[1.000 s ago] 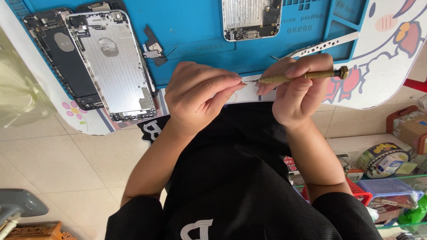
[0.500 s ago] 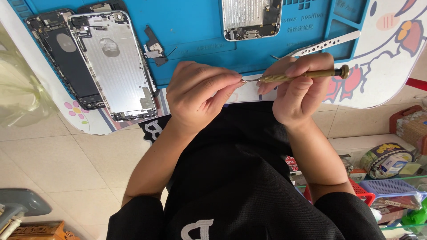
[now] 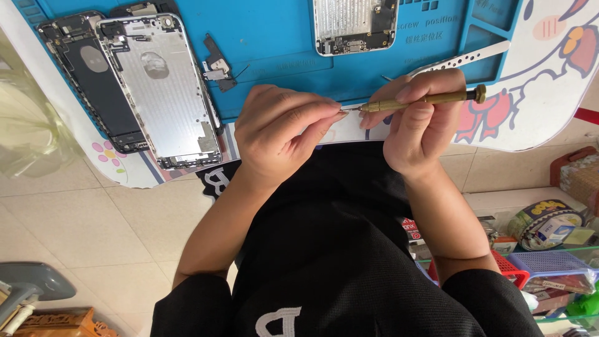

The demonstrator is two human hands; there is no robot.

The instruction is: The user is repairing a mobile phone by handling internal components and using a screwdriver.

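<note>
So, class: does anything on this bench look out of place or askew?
Mostly tidy. One silver phone housing lies overlapping the dark phone frame, both overhanging the blue mat's edge. The hands hold a brass screwdriver.

I see a blue repair mat [image 3: 274, 37] lying on a white table [image 3: 536, 118] with cartoon flower prints. At its left two opened phone housings overlap: a dark one [image 3: 87, 81] partly under a silver one [image 3: 163, 93]. A small black bracket part [image 3: 217, 62] lies just beside them. Another opened silver housing [image 3: 355, 25] sits at the top edge, and a white perforated strip [image 3: 462, 59] lies to the right. Below the table is a tiled floor [image 3: 93, 224], and at the far right, a blue basket [image 3: 549, 262] and a tape roll [image 3: 540, 218].
</note>
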